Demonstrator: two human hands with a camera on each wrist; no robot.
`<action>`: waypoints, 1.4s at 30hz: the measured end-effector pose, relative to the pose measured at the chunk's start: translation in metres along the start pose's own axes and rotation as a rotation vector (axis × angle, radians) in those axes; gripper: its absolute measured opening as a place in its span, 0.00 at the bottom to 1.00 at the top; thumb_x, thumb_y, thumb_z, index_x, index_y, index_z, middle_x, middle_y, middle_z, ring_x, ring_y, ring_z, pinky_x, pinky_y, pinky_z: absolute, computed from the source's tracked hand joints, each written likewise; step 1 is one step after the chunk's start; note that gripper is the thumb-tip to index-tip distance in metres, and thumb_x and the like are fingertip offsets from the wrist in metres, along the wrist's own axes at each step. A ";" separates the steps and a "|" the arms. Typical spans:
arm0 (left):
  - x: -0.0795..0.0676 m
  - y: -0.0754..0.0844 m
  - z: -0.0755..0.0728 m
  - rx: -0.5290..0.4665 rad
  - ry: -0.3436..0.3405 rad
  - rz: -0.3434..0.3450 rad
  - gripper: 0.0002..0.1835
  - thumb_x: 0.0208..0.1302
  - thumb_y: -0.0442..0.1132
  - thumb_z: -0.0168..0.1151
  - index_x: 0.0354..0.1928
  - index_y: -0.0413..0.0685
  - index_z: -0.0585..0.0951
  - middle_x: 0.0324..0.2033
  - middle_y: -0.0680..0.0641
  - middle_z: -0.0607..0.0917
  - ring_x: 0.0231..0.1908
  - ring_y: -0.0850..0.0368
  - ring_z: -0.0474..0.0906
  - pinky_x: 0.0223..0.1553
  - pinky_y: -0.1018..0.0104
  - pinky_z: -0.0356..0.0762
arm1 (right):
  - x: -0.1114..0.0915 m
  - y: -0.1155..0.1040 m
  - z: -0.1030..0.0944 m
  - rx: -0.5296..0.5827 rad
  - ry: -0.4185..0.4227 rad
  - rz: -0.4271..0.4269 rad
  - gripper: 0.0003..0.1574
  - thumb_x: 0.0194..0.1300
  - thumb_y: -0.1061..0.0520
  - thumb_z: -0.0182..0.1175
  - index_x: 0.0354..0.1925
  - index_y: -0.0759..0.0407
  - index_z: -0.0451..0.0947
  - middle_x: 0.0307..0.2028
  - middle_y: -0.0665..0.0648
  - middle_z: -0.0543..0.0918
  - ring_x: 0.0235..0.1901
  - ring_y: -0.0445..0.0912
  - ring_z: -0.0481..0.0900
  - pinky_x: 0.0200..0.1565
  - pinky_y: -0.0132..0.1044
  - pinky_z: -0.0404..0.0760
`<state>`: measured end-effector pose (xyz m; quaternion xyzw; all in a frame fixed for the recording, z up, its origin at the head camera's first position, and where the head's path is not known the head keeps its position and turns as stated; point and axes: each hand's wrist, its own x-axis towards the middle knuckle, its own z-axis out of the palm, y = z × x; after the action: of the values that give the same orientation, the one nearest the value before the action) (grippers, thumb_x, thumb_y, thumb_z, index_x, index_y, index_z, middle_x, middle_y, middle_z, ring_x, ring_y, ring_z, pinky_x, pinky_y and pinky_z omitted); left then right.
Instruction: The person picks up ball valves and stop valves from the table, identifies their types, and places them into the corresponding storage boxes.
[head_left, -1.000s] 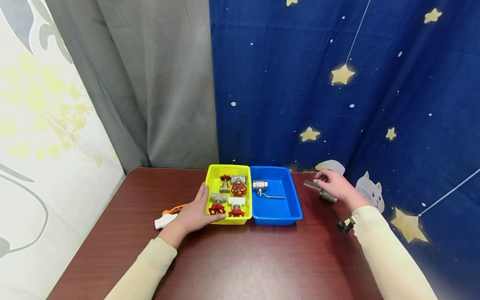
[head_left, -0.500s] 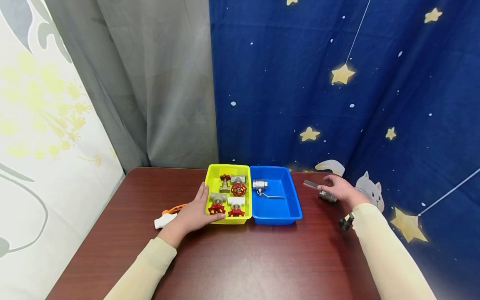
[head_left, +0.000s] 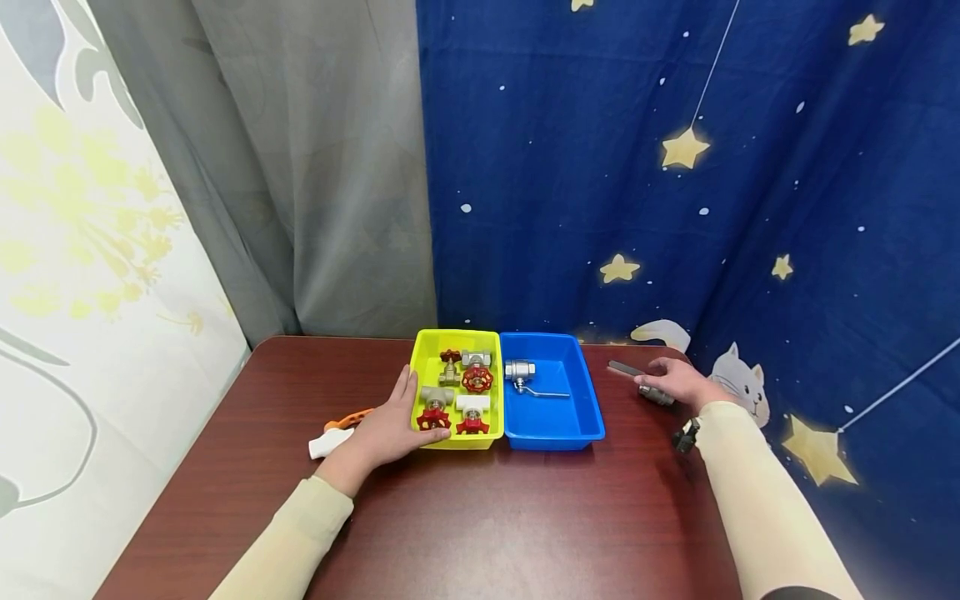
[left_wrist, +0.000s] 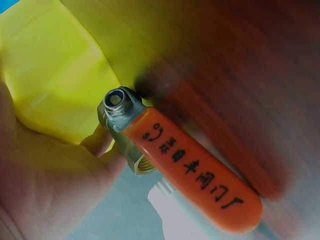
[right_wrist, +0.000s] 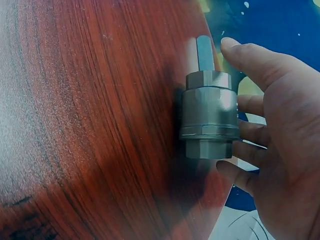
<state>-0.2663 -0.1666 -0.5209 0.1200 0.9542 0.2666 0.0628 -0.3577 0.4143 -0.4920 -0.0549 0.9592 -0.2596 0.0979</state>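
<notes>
My left hand [head_left: 386, 427] rests along the left side of the yellow tray [head_left: 430, 354], fingers straight, thumb over its near rim. Close by that hand, a valve with an orange handle [left_wrist: 195, 175] lies on the table. On the far right, my right hand [head_left: 681, 382] is over a metal ball valve [right_wrist: 209, 112] with a flat grey lever [head_left: 624, 367]. The right wrist view shows its fingers extended behind the valve body and the thumb held away from it. Another ball valve [head_left: 520, 371] with a long lever lies in the blue tray [head_left: 555, 431].
Inside the yellow tray are several valves with red handwheels [head_left: 477, 380]. Beside my left wrist lies a white plastic fitting [head_left: 328, 442]. Both trays stand side by side on the dark red wooden table [head_left: 480, 517], with a blue curtain [head_left: 540, 208] behind.
My right hand has shifted right and slightly down, from above the lever to the valve body. The left hand and both trays have stayed put.
</notes>
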 end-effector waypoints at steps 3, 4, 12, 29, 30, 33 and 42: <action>0.000 -0.001 0.000 -0.001 -0.002 0.006 0.76 0.59 0.83 0.67 0.91 0.45 0.40 0.90 0.42 0.36 0.71 0.34 0.76 0.67 0.37 0.79 | 0.001 0.002 0.001 -0.034 -0.012 -0.004 0.49 0.82 0.39 0.62 0.74 0.81 0.67 0.70 0.82 0.74 0.66 0.72 0.76 0.69 0.67 0.74; 0.000 -0.001 0.000 -0.003 -0.003 0.008 0.76 0.59 0.83 0.66 0.91 0.45 0.39 0.90 0.42 0.36 0.71 0.34 0.76 0.67 0.37 0.79 | 0.001 0.003 0.002 -0.041 -0.017 0.002 0.50 0.82 0.39 0.61 0.74 0.82 0.66 0.70 0.83 0.73 0.67 0.73 0.75 0.70 0.68 0.73; 0.001 -0.002 0.000 -0.011 0.002 0.006 0.76 0.59 0.83 0.67 0.91 0.46 0.40 0.90 0.42 0.36 0.72 0.33 0.75 0.68 0.36 0.79 | -0.001 0.004 0.002 -0.068 -0.029 -0.006 0.49 0.82 0.41 0.60 0.74 0.84 0.65 0.72 0.84 0.70 0.70 0.73 0.73 0.71 0.68 0.72; 0.000 0.000 -0.001 -0.017 -0.003 -0.002 0.75 0.59 0.83 0.67 0.91 0.47 0.39 0.90 0.43 0.35 0.71 0.33 0.76 0.68 0.36 0.79 | 0.000 0.005 0.003 0.007 -0.048 -0.034 0.47 0.70 0.46 0.72 0.67 0.85 0.73 0.49 0.70 0.86 0.44 0.57 0.81 0.47 0.45 0.81; 0.000 -0.001 0.000 -0.016 -0.002 -0.002 0.75 0.59 0.83 0.67 0.91 0.47 0.40 0.90 0.43 0.35 0.71 0.33 0.76 0.67 0.36 0.79 | -0.001 0.002 0.003 -0.001 -0.043 -0.029 0.46 0.70 0.47 0.73 0.66 0.84 0.74 0.48 0.68 0.86 0.44 0.56 0.81 0.47 0.44 0.81; 0.000 -0.001 0.000 -0.015 0.000 -0.003 0.75 0.59 0.82 0.68 0.91 0.46 0.41 0.90 0.43 0.36 0.71 0.33 0.76 0.67 0.36 0.79 | -0.003 0.000 0.005 -0.036 -0.034 -0.042 0.43 0.71 0.48 0.73 0.65 0.83 0.75 0.45 0.67 0.86 0.43 0.55 0.82 0.46 0.44 0.80; -0.001 0.000 -0.001 -0.017 0.002 0.001 0.75 0.60 0.82 0.68 0.91 0.46 0.41 0.90 0.42 0.36 0.71 0.33 0.76 0.67 0.36 0.79 | 0.001 0.003 0.009 -0.067 -0.024 -0.043 0.47 0.69 0.47 0.78 0.66 0.83 0.74 0.50 0.70 0.86 0.47 0.59 0.82 0.56 0.56 0.82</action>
<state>-0.2655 -0.1671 -0.5194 0.1196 0.9519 0.2751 0.0627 -0.3566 0.4122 -0.5010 -0.0821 0.9647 -0.2285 0.1020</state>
